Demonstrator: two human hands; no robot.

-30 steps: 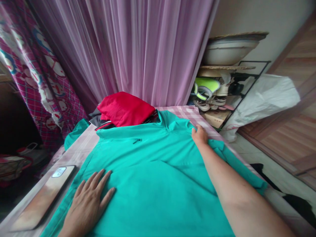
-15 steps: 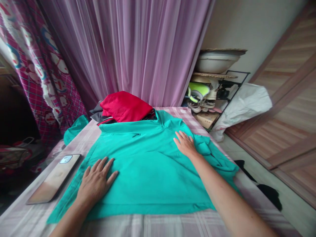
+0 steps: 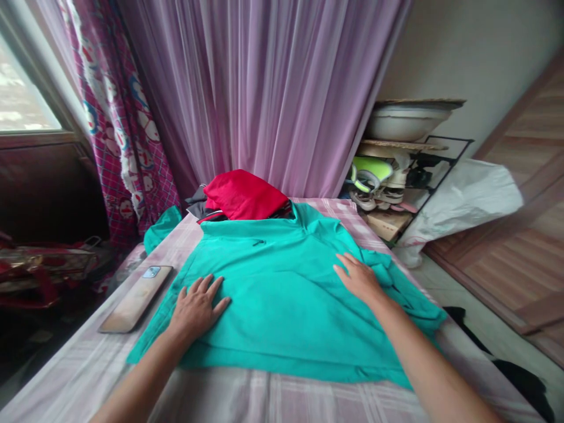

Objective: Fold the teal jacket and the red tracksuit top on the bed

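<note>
A teal shirt (image 3: 282, 282) lies spread flat on a pink plaid table (image 3: 247, 399), its collar pointing away from me. My left hand (image 3: 196, 305) presses flat on the shirt's lower left part, fingers spread. My right hand (image 3: 359, 279) rests open on the right side, next to the bunched right sleeve (image 3: 405, 294). Neither hand holds anything.
A red garment (image 3: 244, 194) tops a pile of clothes behind the shirt. A phone (image 3: 136, 296) lies face down on the table's left. Purple curtains (image 3: 264, 88) hang behind. A rack of shoes (image 3: 388, 176) and a white bag (image 3: 467, 197) stand at the right.
My right hand came back from the shirt's far right shoulder toward the middle and now lies flat. The left hand stays pressed down. My view pulled back and turned left.
</note>
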